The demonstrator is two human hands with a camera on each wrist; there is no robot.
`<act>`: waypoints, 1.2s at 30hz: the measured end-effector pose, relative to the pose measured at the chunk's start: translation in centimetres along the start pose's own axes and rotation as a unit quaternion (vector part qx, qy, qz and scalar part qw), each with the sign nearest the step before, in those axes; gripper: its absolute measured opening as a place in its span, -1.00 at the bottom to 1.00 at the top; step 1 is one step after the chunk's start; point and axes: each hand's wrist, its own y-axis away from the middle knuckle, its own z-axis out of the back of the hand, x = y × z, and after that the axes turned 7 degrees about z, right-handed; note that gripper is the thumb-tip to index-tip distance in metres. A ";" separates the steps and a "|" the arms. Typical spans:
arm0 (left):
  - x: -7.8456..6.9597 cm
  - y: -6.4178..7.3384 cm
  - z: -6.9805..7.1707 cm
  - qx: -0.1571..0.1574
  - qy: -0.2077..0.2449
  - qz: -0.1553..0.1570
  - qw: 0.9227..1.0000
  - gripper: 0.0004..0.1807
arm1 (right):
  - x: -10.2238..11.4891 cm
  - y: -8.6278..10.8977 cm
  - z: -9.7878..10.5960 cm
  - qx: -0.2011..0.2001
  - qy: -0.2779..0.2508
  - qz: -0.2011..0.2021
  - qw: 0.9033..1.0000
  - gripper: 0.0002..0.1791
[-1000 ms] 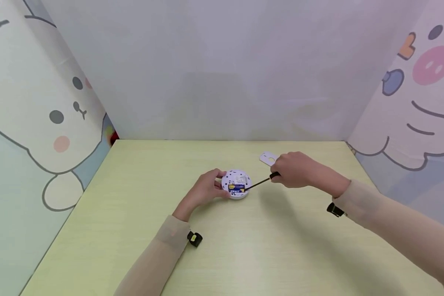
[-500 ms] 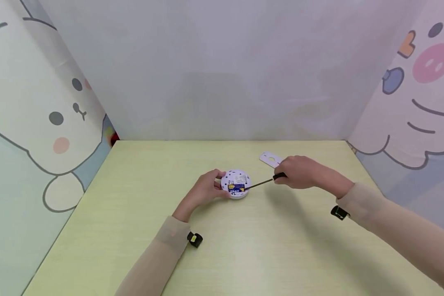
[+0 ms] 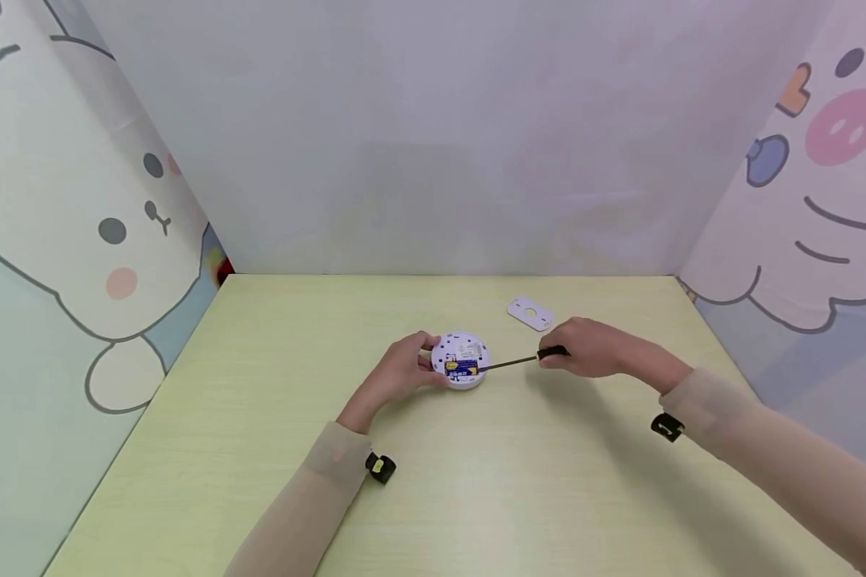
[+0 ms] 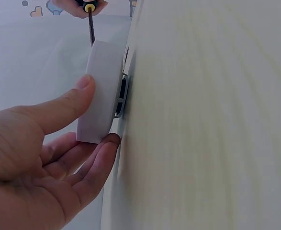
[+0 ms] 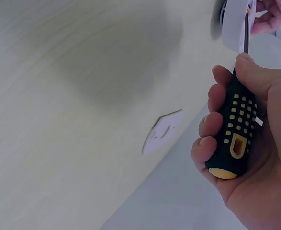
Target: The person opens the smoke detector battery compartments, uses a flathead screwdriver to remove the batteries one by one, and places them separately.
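Note:
A round white device [image 3: 469, 349], like a smoke alarm, shows its back with blue-and-yellow batteries [image 3: 462, 367] in a recess. My left hand [image 3: 404, 367] grips its left edge between thumb and fingers; the left wrist view shows the white casing [image 4: 102, 91] side-on, just over the table. With my right hand [image 3: 584, 347] I hold a screwdriver [image 5: 238, 120], fingers wrapped round its dark handle with yellow dots. Its thin shaft [image 3: 508, 365] slants leftward, the tip right at the end of the batteries.
A flat white plate [image 3: 530, 313] with a round hole lies on the table [image 3: 296, 336] beyond my right hand. A pale wall [image 3: 433, 160] rises behind the table, and cartoon-printed sheets [image 3: 65, 200] stand at the sides.
My right hand has moved right and slightly nearer me, lowering the screwdriver's handle while its tip stays at the batteries. The flat white plate is now fully uncovered. My left hand holds still.

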 end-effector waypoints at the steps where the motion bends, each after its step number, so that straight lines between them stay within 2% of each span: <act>1: 0.0 0.0 0.0 0.001 0.000 0.000 1.000 -0.23 | -0.2 0.1 -0.2 0.000 -0.005 0.001 1.000 -0.77; 17: 0.0 0.0 0.1 0.000 -0.004 0.010 1.000 -0.24 | -1.8 0.5 -3.3 -0.017 -0.077 0.019 0.997 -0.79; 27: 0.1 -0.1 0.0 0.004 -0.008 0.013 1.000 -0.24 | -2.3 0.5 -4.7 -0.015 -0.084 0.011 0.996 -0.75; 36: -0.1 0.2 0.1 0.004 -0.009 0.018 1.000 -0.24 | -2.2 0.4 -5.0 -0.021 -0.084 0.009 0.996 -0.75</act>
